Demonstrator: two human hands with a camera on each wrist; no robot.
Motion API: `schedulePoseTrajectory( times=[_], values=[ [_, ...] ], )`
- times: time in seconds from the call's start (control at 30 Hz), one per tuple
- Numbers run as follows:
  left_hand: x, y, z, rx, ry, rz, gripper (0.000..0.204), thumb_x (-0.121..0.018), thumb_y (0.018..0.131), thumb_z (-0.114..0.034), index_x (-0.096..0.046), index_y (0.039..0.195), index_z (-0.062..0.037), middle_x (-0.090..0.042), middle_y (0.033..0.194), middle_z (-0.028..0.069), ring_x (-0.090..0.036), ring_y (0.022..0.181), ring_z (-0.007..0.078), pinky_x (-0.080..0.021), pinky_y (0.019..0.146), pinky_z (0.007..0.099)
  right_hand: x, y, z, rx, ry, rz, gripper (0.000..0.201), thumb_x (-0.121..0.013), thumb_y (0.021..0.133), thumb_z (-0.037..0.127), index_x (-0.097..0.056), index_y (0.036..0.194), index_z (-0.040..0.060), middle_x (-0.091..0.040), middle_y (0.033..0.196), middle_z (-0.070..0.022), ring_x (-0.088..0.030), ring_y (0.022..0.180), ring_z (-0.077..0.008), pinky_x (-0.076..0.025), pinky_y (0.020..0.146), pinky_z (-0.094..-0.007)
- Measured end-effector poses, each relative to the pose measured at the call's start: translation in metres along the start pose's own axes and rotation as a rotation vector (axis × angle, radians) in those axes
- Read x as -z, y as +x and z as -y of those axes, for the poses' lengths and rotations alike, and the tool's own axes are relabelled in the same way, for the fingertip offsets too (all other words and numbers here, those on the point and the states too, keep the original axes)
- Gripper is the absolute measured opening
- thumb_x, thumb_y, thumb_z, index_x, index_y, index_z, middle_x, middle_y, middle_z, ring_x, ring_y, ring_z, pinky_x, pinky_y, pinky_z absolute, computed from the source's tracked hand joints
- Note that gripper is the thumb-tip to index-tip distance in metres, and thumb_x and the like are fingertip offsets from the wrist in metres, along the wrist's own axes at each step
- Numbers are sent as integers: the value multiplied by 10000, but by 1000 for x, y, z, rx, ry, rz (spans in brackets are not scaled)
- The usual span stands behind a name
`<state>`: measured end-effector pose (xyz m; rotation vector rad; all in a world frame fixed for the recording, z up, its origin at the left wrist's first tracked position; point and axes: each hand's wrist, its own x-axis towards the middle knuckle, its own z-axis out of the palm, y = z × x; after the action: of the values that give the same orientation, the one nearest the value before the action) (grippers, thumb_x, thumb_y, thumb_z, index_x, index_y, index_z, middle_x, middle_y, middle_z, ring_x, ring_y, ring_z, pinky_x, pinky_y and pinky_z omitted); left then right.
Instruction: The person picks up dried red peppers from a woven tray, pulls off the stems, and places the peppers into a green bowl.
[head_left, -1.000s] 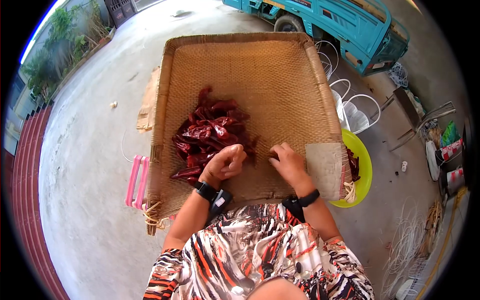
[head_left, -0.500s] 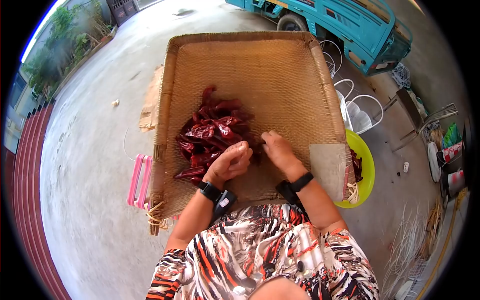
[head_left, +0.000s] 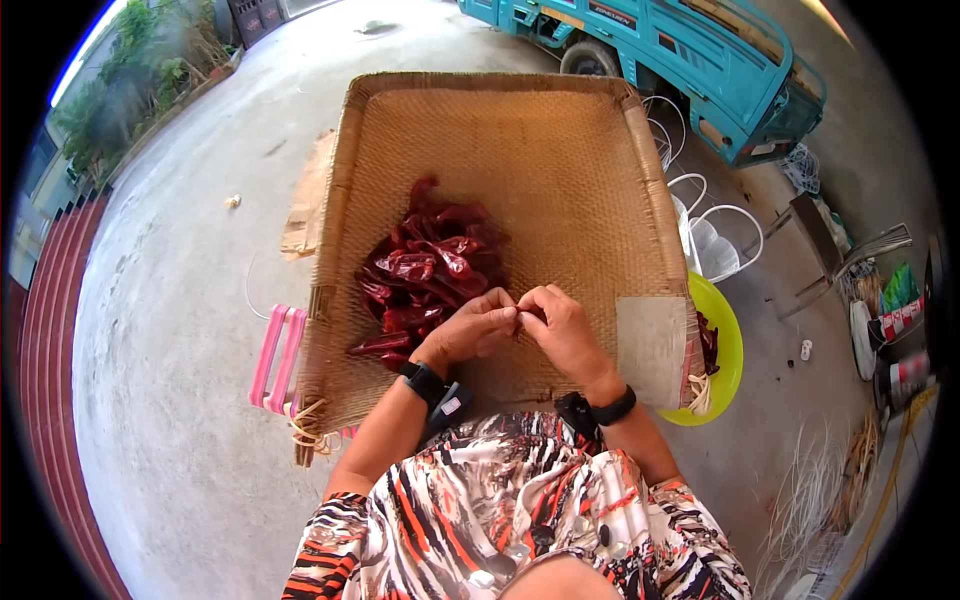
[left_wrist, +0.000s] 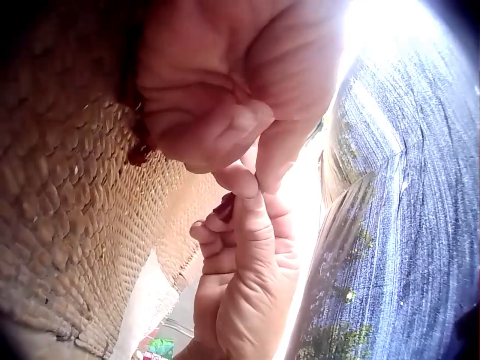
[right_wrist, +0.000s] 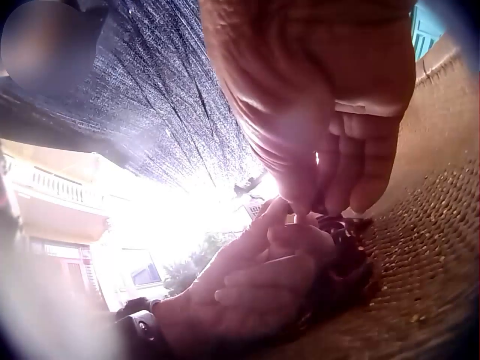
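Observation:
My left hand (head_left: 468, 328) and right hand (head_left: 566, 335) meet fingertip to fingertip over the near part of a woven tray (head_left: 540, 150). Between them they pinch a small dark red chili pepper (left_wrist: 223, 208), mostly hidden by the fingers. In the left wrist view it shows behind the right thumb, with the left thumb and forefinger pinching right beside it. Close to my left hand lies a heap of glossy dried red chili peppers (head_left: 430, 262), on the tray's left half.
A yellow-green basin (head_left: 727, 345) with more red peppers (head_left: 707, 340) stands under the tray's right edge. A grey patch (head_left: 650, 340) covers the near right corner. A pink-striped stool (head_left: 275, 360) is at left, white baskets (head_left: 715, 245) at right, and a teal cargo tricycle (head_left: 690, 60) behind.
My hands were apart a second ago. The right hand moved left toward the heap, then came back, and now both hands' fingertips meet at a small pepper. The heap looks unchanged.

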<state>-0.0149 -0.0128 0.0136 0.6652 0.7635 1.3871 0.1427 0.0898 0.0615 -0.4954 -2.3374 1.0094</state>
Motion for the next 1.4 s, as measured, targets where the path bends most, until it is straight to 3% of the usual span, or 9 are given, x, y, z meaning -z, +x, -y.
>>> schedulePoseTrajectory(
  times=[0.13,0.37,0.4,0.57,0.73,0.87,1.03,1.17,1.4],
  values=[
    [-1,-1,-1,2,22,18,213,-577,975,-287,-502,920,-95,-512,743,-15,-364,466,38,-280,387,193,21,-6,2,-57,-6,-69,67,-644,824,22,-628,888,34,-613,857,-136,-615,814,-286,-493,717,-366],
    [1,-7,-3,-36,-27,145,232,-567,975,-302,-515,887,-93,-546,698,9,-347,402,46,-278,351,208,134,-41,-55,-319,-276,-562,68,-631,849,25,-640,916,22,-647,857,-106,-625,829,-209,-489,752,-334],
    [-1,-8,-6,-42,-28,156,238,-567,974,-303,-515,880,-90,-542,680,15,-339,388,48,-278,344,211,149,-50,-73,-299,-321,-614,95,-631,863,25,-628,957,9,-637,896,-53,-608,799,-137,-488,735,-289],
    [4,-9,-7,19,-112,238,257,-571,971,-308,-513,871,-79,-534,638,25,-322,357,49,-247,314,205,163,-69,-96,-348,-813,-701,227,-644,870,91,-611,1085,26,-628,930,-71,-624,864,-184,-507,782,-327],
    [8,-8,-6,76,-138,231,252,-581,967,-287,-517,883,-58,-517,627,19,-310,357,34,-225,303,190,91,-12,-46,-268,-90,-340,330,-669,856,130,-601,1169,52,-623,1021,-121,-636,819,-205,-526,763,-329],
    [-1,-12,-10,108,-111,176,273,-580,966,-272,-535,870,-20,-486,601,16,-286,346,24,-233,298,186,27,32,21,32,-39,31,286,-651,877,170,-626,1149,82,-624,1068,-142,-629,947,-265,-514,835,-367],
    [-9,-16,-14,174,-45,243,453,-572,954,-356,-538,667,-6,-447,540,-1,-290,331,40,-241,301,196,-40,77,12,307,17,122,283,-640,890,165,-625,1163,89,-621,1085,-151,-601,1020,-305,-492,888,-368],
    [3,-11,-6,216,-7,361,444,-583,947,-366,-562,709,7,-461,546,4,-333,334,53,-282,308,198,-45,73,7,261,-149,145,224,-680,825,170,-638,1018,63,-640,1048,-130,-606,999,-313,-492,872,-394],
    [0,-9,-1,135,-32,307,331,-567,965,-324,-547,883,-4,-551,683,52,-395,390,68,-323,326,203,-5,42,-23,-266,-113,261,171,-705,784,161,-588,856,60,-652,941,-118,-626,867,-286,-504,765,-363]
  ],
)
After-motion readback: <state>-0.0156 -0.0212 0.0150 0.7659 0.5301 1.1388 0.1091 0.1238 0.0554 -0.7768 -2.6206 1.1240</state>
